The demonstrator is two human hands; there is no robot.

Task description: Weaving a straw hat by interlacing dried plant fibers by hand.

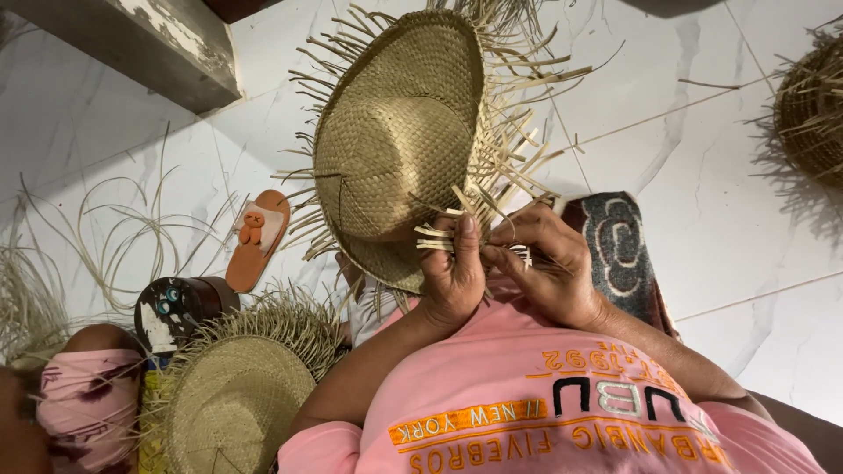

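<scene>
I hold a woven straw hat (395,149) with its crown facing me and many loose strands sticking out around the brim. My left hand (452,276) pinches a bundle of flat straw strands (435,235) at the lower brim edge, thumb pointing up. Close beside it, my right hand (549,272) has its fingers closed on thin strands of the same brim. Both hands sit just above my pink shirt (527,404).
A second straw hat (233,404) lies at the lower left beside a dark round block (180,307). An orange sandal (257,239) and loose straw (123,237) lie on the white tiled floor (729,219). Another woven piece (812,105) is at the right edge. Another person's pink-clothed knee (88,395) is at the lower left.
</scene>
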